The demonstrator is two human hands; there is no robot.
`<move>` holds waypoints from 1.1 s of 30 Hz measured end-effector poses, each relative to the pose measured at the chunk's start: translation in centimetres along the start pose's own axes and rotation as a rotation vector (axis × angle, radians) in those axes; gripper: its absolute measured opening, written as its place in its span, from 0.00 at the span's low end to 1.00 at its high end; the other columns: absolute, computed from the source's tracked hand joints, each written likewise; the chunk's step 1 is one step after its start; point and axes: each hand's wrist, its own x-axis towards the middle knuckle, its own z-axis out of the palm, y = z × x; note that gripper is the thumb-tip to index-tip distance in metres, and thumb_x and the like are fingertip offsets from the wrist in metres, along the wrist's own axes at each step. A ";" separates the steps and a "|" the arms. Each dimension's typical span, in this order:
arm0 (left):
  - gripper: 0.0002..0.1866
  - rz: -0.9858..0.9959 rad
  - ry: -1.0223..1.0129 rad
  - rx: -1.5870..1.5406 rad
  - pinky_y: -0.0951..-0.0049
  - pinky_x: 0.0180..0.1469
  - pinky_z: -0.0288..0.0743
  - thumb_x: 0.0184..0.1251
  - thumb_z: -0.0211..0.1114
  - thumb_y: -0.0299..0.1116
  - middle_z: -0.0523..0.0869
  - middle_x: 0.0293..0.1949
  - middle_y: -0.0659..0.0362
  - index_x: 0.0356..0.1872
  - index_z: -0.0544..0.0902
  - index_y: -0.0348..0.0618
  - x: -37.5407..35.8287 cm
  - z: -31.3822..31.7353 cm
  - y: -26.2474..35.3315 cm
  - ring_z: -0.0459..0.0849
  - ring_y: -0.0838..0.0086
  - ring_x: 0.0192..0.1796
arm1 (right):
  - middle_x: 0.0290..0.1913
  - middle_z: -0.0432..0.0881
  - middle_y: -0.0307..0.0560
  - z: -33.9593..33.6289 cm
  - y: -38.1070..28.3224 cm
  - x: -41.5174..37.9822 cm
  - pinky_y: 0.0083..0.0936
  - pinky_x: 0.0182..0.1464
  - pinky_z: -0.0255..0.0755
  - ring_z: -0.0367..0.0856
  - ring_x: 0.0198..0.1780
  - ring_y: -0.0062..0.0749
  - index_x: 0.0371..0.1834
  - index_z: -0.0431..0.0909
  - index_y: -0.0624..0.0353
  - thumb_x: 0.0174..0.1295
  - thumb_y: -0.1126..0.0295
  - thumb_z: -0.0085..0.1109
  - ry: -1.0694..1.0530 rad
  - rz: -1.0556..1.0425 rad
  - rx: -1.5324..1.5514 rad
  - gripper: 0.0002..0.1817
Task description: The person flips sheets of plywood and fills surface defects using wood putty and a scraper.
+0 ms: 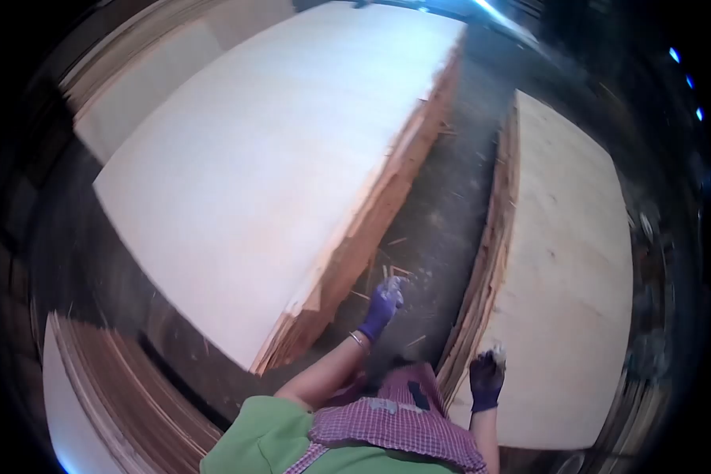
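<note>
My left hand (385,304), in a purple glove with whitish fingertips, is over the dark floor strip beside a tall stack of veneer sheets (284,158). Its fingers are bent and blurred. My right hand (487,378), gloved in dark purple, is over the near left part of a second veneer stack (565,261). The fingers there are curled around a pale patch at their tips; I cannot tell whether this is a held piece or the glove. The left stack has a broad, pale top sheet and ragged brown edges; the right one shows small knots.
Between the stacks runs a dark floor aisle (442,205) with scattered wood slivers (416,341). More sheets stand in a stack (126,387) at lower left, and another pale stack (154,87) lies at upper left. A checked purple apron (395,426) covers my front.
</note>
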 end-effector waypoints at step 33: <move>0.10 -0.406 -0.594 0.873 0.71 0.31 0.75 0.72 0.56 0.33 0.82 0.27 0.59 0.39 0.78 0.36 64.1 46.1 -23.7 0.80 0.76 0.26 | 0.61 0.74 0.45 -13.4 -32.8 60.2 0.27 0.54 0.73 0.77 0.55 0.37 0.65 0.66 0.60 0.65 0.62 0.57 0.397 -0.468 0.200 0.27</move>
